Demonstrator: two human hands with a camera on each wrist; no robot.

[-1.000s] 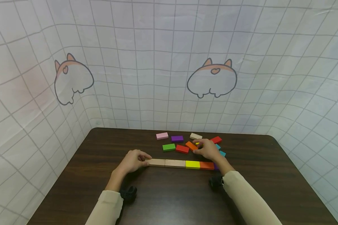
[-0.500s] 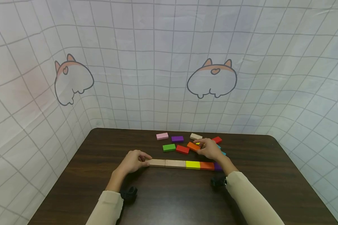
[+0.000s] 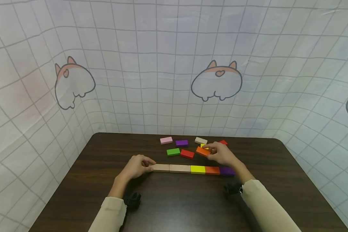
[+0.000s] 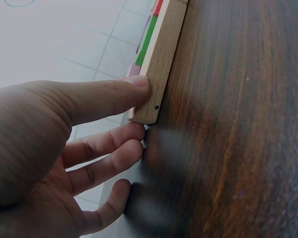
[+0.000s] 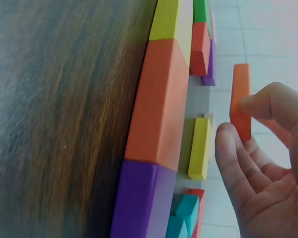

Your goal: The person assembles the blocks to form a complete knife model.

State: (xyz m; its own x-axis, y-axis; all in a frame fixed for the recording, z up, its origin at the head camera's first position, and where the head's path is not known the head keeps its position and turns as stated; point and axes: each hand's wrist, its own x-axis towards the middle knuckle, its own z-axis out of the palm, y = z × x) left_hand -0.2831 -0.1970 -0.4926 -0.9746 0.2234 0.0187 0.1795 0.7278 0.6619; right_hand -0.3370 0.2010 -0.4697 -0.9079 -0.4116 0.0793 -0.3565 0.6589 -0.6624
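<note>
A row of blocks lies end to end on the table: two plain wooden blocks, then a yellow block [image 3: 198, 169], an orange-red block [image 3: 212, 170] and a purple block [image 3: 227, 171]. My left hand [image 3: 137, 167] pinches the left end of the outermost wooden block [image 4: 164, 59], its thumb against the near face and the other fingers just past the end. Behind the row my right hand [image 3: 224, 154] holds an orange block [image 5: 241, 94] between thumb and fingers. In the right wrist view this block shows raised above the others.
Loose blocks lie behind the row: pink [image 3: 166, 140], purple [image 3: 181, 143], green [image 3: 173, 152], red [image 3: 187, 154], pale wooden [image 3: 201, 140] and yellow [image 5: 200, 148]. Teal blocks [image 5: 187, 213] and another red one are partly hidden by my right hand. A grid-patterned curtain [image 3: 150, 80] surrounds the table.
My right hand has taken hold of the orange block and moved it slightly right, uncovering more of the row's purple block. My left hand stays at the row's left end.
</note>
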